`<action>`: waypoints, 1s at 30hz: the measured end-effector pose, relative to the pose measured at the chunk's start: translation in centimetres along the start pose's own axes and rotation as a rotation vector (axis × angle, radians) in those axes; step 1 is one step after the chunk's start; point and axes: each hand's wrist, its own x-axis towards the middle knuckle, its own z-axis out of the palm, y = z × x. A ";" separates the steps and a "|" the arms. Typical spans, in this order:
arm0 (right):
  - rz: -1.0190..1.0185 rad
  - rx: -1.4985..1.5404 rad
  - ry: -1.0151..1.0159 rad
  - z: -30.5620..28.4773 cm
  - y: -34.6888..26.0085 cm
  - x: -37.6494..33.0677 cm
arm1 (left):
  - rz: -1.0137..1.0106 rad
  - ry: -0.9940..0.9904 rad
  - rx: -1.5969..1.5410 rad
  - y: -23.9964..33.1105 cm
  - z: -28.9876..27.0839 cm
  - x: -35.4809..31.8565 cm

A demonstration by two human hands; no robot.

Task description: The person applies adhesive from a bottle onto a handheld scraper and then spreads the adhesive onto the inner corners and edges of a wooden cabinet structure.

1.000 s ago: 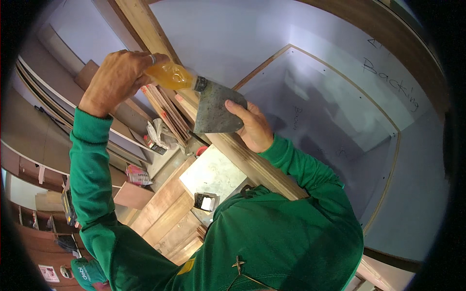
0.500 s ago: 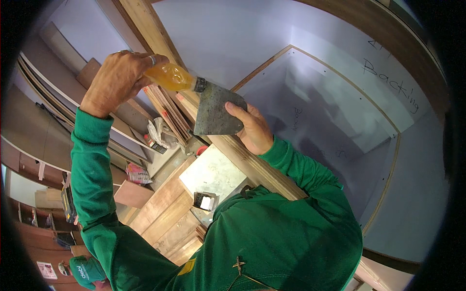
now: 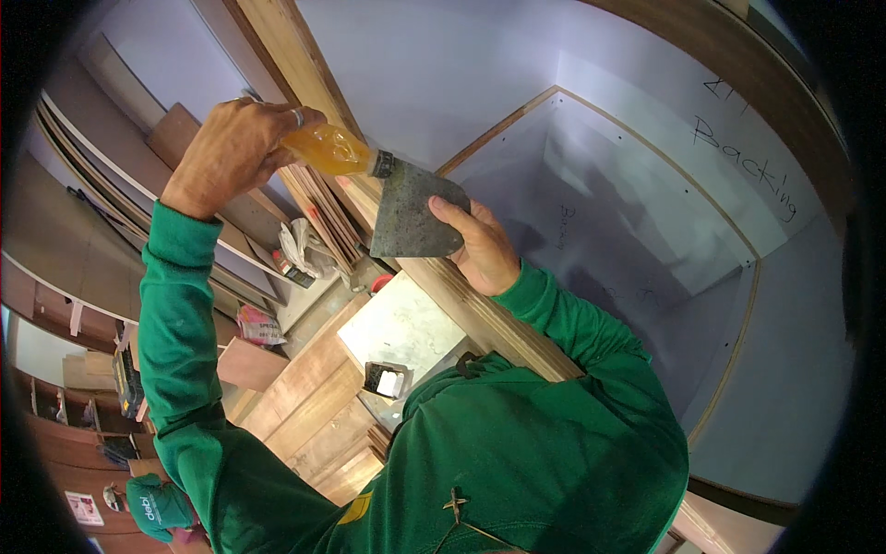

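A putty knife (image 3: pixel 411 217) with a flat, worn grey blade is held up between my hands. Its handle (image 3: pixel 328 150) is translucent amber, with a dark collar where it meets the blade. My left hand (image 3: pixel 235 152), ring on one finger, is closed round the outer end of the handle; the fingertips are partly hidden. On the blade's right side, my right hand (image 3: pixel 484 245) pinches it, thumb flat on the near face and fingers behind. A wooden beam (image 3: pixel 471 309) runs diagonally just beyond and below the tool.
To the right is a pale-lined cabinet recess (image 3: pixel 637 222) with handwriting. Left stand shelves with leaning boards (image 3: pixel 92 235). Below lie a white panel (image 3: pixel 401 323), a small open box (image 3: pixel 383 380) and planks (image 3: pixel 314 411). A person in green (image 3: pixel 161 508) is at the lower left.
The putty knife and my left hand have shifted very slightly right; both grips are the same. The person at the lower left now shows more of the back.
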 end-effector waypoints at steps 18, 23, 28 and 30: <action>0.024 -0.031 0.053 -0.7 0.8 1.0 | 0.035 -0.013 -0.044 -0.9 1.9 0.2; 0.015 -0.049 0.074 -0.8 0.9 1.2 | -0.034 -0.105 -0.069 -1.1 2.4 0.2; 0.074 -0.081 0.154 -1.2 0.5 1.2 | -0.012 -0.042 0.002 -0.4 3.4 -0.1; 0.081 -0.073 0.131 -1.3 0.4 1.2 | 0.001 -0.010 -0.017 -0.2 4.3 -0.5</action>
